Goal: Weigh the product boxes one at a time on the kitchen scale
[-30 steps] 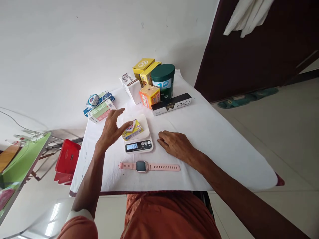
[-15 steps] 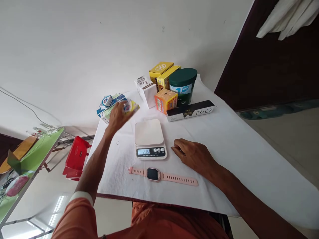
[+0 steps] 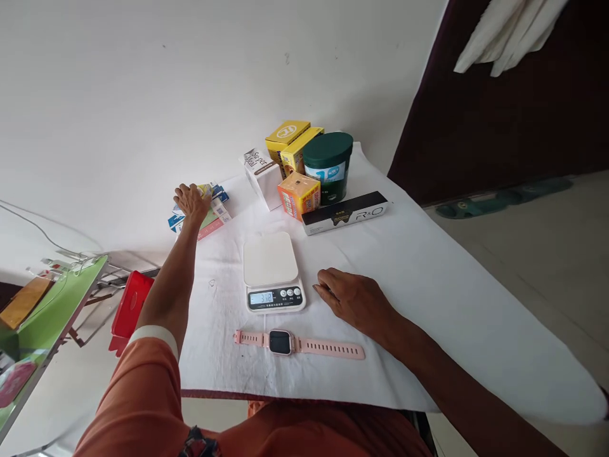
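My left hand (image 3: pixel 191 199) is stretched out to the far left of the white-covered table (image 3: pixel 428 279). Its fingers are curled over a small yellow packet (image 3: pixel 205 189), which lies on a pile of flat boxes (image 3: pixel 216 212). My right hand (image 3: pixel 354 297) rests palm down on the cloth, holding nothing, just right of a white kitchen scale (image 3: pixel 272 270). The scale's platform is bare and its display is lit. A pink smartwatch (image 3: pixel 297 343) lies flat in front of the scale.
At the back of the table stand a white box (image 3: pixel 261 174), yellow boxes (image 3: pixel 288 136), an orange box (image 3: pixel 299 193), a green tin (image 3: pixel 328 165) and a long black box (image 3: pixel 345 212). A red stool (image 3: pixel 130 308) and a green table (image 3: pixel 47 304) are left.
My left hand took the yellow packet off the scale and carried it back-left onto the pile of boxes. The scale reading changed. My right hand stayed put.
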A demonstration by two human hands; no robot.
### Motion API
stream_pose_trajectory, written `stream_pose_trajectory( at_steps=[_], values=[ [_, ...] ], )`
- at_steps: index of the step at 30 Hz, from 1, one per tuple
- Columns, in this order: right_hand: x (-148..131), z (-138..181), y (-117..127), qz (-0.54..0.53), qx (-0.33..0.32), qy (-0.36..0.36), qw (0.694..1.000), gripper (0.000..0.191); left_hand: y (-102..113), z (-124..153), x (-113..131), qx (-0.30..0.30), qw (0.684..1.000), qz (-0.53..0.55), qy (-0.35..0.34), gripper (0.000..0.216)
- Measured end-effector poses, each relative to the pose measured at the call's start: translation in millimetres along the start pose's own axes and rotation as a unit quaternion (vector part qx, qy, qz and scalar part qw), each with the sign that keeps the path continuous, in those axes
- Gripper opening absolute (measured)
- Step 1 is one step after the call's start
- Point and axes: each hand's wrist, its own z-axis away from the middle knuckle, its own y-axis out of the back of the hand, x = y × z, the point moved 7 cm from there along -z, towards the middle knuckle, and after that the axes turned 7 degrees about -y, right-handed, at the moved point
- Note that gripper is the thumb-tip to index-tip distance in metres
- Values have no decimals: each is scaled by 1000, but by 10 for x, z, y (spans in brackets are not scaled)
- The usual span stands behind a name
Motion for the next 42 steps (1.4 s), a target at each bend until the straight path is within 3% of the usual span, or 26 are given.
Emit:
stream_pose_trajectory(
  at_steps=[2, 4, 7, 10, 14, 17, 20, 23, 26, 31, 36, 39, 42],
  values=[
    [-16, -11, 11, 10, -20, -10, 1000, 21, 97, 54, 167, 11, 1000, 17, -24, 46],
    [-41, -22, 30, 21, -37, -15, 999, 21, 235, 150, 486, 25, 995, 49, -85, 49],
    [-73, -32, 61, 35, -54, -19, 998, 24, 448, 447, 1170, 23, 969, 116, -217, 37],
    [-85, -33, 80, 38, -65, -25, 997, 24, 530, 904, 1919, -28, 916, 181, -356, 32],
    [-92, -36, 101, 27, -68, -25, 997, 19, 334, 1431, 2683, -105, 857, 168, -476, 32],
    [-93, -45, 108, 23, -76, -27, 996, 19, 53, 1560, 2992, -155, 857, 117, -477, 42],
    [-95, -56, 122, 14, -82, -29, 996, 21, -143, 1548, 3138, -186, 873, 78, -444, 35],
    [-93, -63, 128, 7, -92, -31, 995, 23, -184, 1531, 3195, -196, 879, 86, -427, 26],
    [-86, -68, 131, 1, -96, -29, 995, 23, -122, 1559, 3194, -212, 865, 130, -436, 26],
    [-65, -58, 109, 6, -90, -30, 995, 23, 345, 1618, 3007, -159, 834, 239, -472, 37],
    [-78, -43, 108, 25, -93, -27, 995, 26, 847, 1668, 2389, -122, 832, 289, -458, 39],
    [-92, -45, 114, 38, -95, -29, 994, 27, 890, 1723, 1896, -136, 857, 261, -422, 34],
    [-94, -47, 106, 42, -86, -31, 995, 26, 792, 1809, 1464, -163, 878, 240, -380, 34]
  ],
)
